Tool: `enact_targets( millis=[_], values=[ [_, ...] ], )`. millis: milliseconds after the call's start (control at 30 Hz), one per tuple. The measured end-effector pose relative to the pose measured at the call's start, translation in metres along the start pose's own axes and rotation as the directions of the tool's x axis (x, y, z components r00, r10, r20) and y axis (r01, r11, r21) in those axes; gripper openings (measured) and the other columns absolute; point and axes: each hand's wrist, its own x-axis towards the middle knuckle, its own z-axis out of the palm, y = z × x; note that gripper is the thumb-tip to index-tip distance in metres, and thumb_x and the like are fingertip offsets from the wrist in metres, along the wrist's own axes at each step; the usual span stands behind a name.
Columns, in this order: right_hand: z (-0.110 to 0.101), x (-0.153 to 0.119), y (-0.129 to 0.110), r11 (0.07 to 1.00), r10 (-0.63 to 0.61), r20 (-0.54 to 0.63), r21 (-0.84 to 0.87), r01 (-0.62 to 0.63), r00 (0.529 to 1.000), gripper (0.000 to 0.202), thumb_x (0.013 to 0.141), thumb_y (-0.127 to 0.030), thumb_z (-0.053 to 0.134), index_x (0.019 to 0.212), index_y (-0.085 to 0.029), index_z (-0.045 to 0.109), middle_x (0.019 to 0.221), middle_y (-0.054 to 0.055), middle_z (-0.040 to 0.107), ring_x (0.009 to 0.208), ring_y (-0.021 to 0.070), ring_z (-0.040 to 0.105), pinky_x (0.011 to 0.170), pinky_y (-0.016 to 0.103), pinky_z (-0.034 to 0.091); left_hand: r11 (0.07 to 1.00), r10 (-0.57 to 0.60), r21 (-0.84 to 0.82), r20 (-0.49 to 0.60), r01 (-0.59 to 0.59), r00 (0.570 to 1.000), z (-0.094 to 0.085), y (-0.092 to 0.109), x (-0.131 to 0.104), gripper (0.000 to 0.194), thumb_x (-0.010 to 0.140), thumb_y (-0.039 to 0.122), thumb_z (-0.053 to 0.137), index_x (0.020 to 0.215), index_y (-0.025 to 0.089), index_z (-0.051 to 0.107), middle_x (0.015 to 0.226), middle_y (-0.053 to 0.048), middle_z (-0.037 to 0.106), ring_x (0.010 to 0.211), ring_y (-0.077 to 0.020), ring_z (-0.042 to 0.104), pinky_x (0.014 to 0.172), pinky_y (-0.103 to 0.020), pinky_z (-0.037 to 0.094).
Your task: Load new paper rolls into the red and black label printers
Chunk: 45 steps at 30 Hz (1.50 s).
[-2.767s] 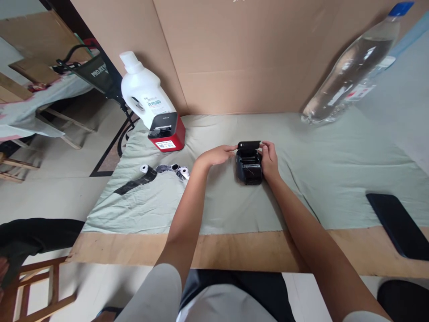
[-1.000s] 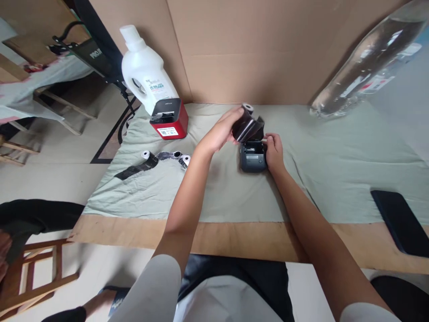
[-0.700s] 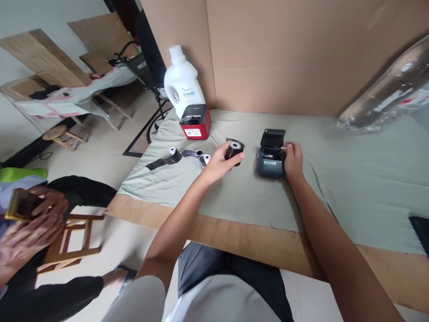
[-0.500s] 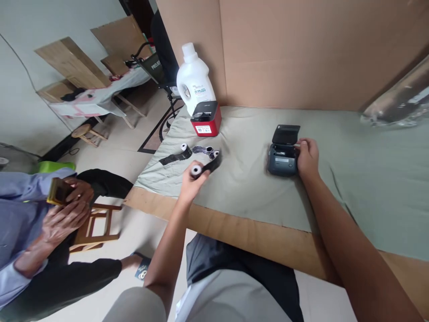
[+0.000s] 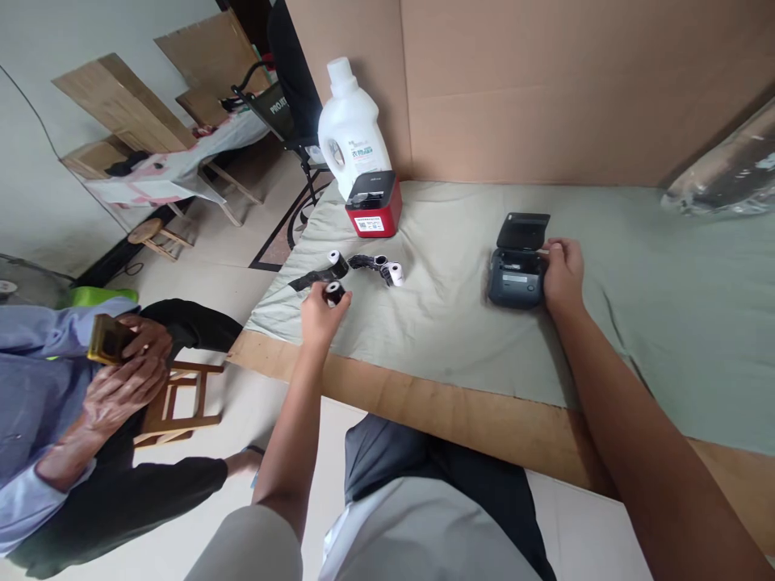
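My left hand (image 5: 322, 316) is closed on a small black roll (image 5: 334, 292) with a white core, above the cloth near the table's front left. Just beyond it lie another black roll (image 5: 337, 263) with its strip unrolled, a curled dark strip (image 5: 364, 261) and a white-ended roll (image 5: 395, 274). My right hand (image 5: 563, 273) grips the right side of a dark portable printer (image 5: 517, 278), whose lid (image 5: 524, 231) stands raised. The inside of the printer is too small to make out.
A red and black box-shaped device (image 5: 374, 206) stands before a white jug (image 5: 354, 129). Cardboard (image 5: 533, 89) rises behind the table. A plastic-wrapped item (image 5: 726, 173) lies at the back right. On the left, a seated person's hands (image 5: 130, 371) hold a phone.
My left hand has moved left with the black roll, and the strip that trailed from it no longer shows. My right hand stays at the printer. The view has shifted slightly.
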Motion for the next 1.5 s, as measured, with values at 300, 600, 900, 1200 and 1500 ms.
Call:
enact_targets(
  millis=[300,600,900,1200,1500],
  values=[
    [-0.001,0.003,0.011,0.999,-0.037,0.01,-0.004,0.037,0.999,0.024,0.1,-0.045,0.052,0.108,-0.024,0.059,0.107,0.006,0.068,0.09,0.0191,0.069,0.096,0.044,0.055,0.992,0.121,-0.038,0.093,-0.118,0.988,0.017,-0.017,0.005,0.059,0.078,0.042,0.077,0.13,0.02,0.059,0.115,-0.01,0.068,0.094,-0.0238,0.066,0.09,-0.036,0.053],
    [0.0,0.005,0.019,0.996,-0.083,0.0,-0.041,0.083,0.997,0.031,0.1,-0.055,0.05,0.108,-0.027,0.06,0.108,0.008,0.071,0.097,0.0255,0.074,0.099,0.054,0.057,0.947,0.195,0.237,0.111,-0.216,0.975,-0.035,0.003,0.094,0.044,0.091,0.049,0.061,0.127,0.023,0.066,0.114,-0.01,0.075,0.106,-0.0294,0.067,0.108,-0.047,0.045],
    [-0.001,0.009,0.025,0.995,-0.085,0.013,-0.048,0.085,0.996,0.031,0.1,-0.058,0.052,0.109,-0.029,0.06,0.108,0.007,0.07,0.098,0.0247,0.072,0.098,0.051,0.057,0.743,0.076,0.569,0.453,-0.354,0.888,-0.009,0.042,0.139,0.029,0.082,0.026,0.075,0.111,0.024,0.075,0.108,-0.01,0.076,0.113,-0.0357,0.065,0.102,-0.051,0.049],
    [-0.005,0.0,-0.012,0.976,-0.174,-0.039,-0.136,0.167,0.984,0.022,0.097,-0.043,0.063,0.11,-0.025,0.064,0.116,0.007,0.067,0.108,0.0235,0.068,0.101,0.047,0.056,0.839,0.532,-0.356,0.371,-0.412,0.761,-0.057,0.127,0.065,0.036,0.095,0.03,0.072,0.129,0.024,0.064,0.113,-0.001,0.073,0.101,-0.0188,0.067,0.094,-0.039,0.056],
    [-0.05,-0.022,-0.147,0.979,-0.13,0.655,-0.037,0.203,0.745,0.018,0.094,-0.04,0.073,0.097,-0.023,0.078,0.092,0.003,0.073,0.079,0.019,0.065,0.08,0.039,0.055,0.635,0.579,-0.769,0.532,0.066,0.618,0.098,0.215,-0.043,0.037,0.093,0.03,0.07,0.128,0.022,0.061,0.118,-0.007,0.075,0.109,-0.0198,0.072,0.096,-0.034,0.056]
  ],
)
